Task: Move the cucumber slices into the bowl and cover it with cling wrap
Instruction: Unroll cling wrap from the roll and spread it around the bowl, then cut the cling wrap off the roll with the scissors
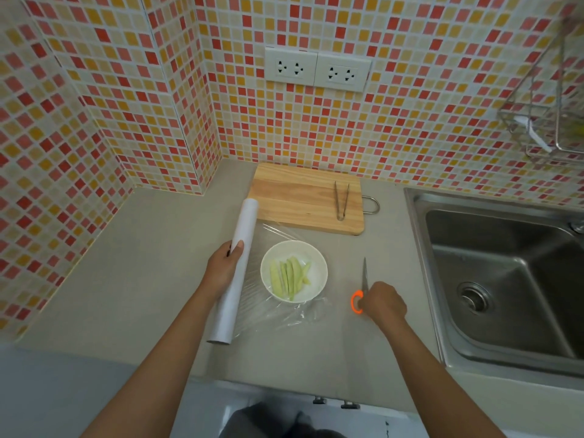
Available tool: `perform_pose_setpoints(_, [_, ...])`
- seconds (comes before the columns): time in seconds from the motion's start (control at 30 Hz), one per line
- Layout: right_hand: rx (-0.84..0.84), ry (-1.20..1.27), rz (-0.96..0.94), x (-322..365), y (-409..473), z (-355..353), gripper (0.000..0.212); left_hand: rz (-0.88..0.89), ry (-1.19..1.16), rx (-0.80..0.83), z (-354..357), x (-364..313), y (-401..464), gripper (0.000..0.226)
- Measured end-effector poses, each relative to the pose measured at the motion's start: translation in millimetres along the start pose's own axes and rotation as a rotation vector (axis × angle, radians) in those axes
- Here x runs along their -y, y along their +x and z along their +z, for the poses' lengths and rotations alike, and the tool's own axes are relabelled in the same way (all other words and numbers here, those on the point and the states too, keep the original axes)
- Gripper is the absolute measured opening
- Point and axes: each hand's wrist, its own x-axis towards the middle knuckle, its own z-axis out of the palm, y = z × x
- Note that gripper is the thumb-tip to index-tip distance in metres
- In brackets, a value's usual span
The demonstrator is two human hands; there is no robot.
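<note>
A white bowl [294,270] stands on the grey counter with several pale green cucumber slices [289,275] inside. A sheet of clear cling wrap [284,314] is stretched over and around the bowl, still joined to the white roll [235,270] lying to its left. My left hand [222,268] grips the middle of that roll. My right hand [382,303] rests on the counter to the right of the bowl, closed around the orange handles of a pair of scissors [363,284], whose blades point away from me.
A wooden cutting board [297,197] lies behind the bowl with metal tongs [342,200] on its right side. A steel sink [502,279] fills the right. Tiled walls with sockets [317,69] rise behind, and a wire rack [543,121] hangs at upper right.
</note>
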Motion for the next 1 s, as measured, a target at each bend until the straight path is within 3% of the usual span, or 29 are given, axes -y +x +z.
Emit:
perform_pose_setpoints(0.37, [-0.1, 0.127, 0.012, 12.0, -11.6, 11.8, 0.016, 0.008, 0.001, 0.01, 0.9, 0.4, 3.7, 0.038])
perform_pose_setpoints(0.63, [-0.144, 0.279, -0.007, 22.8, -12.0, 22.2, 0.034, 0.028, -0.006, 0.052, -1.6, -3.6, 10.8, 0.037])
perform_pose_setpoints(0.73, [-0.148, 0.485, 0.0, 29.1, -20.0, 15.2, 0.035, 0.042, -0.006, 0.065, -2.0, -6.2, 14.3, 0.033])
perform_pose_setpoints(0.87, [0.048, 0.917, -0.092, 51.8, -63.7, 4.1, 0.032, 0.039, -0.015, 0.074, -1.3, -7.8, 17.0, 0.031])
perform_pose_setpoints(1.0, [0.35, 0.999, -0.19, 64.5, -123.7, 21.2, 0.02, 0.027, -0.006, 0.08, -1.5, -6.9, 19.2, 0.03])
